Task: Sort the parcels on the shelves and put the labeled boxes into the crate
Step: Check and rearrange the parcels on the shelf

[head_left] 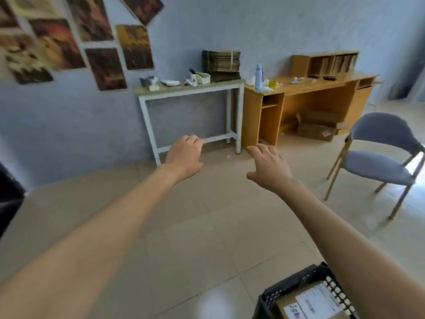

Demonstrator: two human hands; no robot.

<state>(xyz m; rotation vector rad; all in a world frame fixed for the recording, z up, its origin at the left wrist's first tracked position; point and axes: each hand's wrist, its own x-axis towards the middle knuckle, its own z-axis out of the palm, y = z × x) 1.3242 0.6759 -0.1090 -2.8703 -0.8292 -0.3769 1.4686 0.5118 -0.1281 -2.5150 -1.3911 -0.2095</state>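
Pause between parcels, likely: left hand (184,157) loosely curled, right hand (269,168) fingers spread, both empty; labelled brown cardboard box (307,302) in black plastic lattice crate (296,279); next, fetching another.

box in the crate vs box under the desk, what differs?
The labeled box is closed, with white labels on top; the open box under the wooden desk has its flaps splayed. The labeled box sits in the black crate; the open box lies on the floor. Both are brown cardboard.
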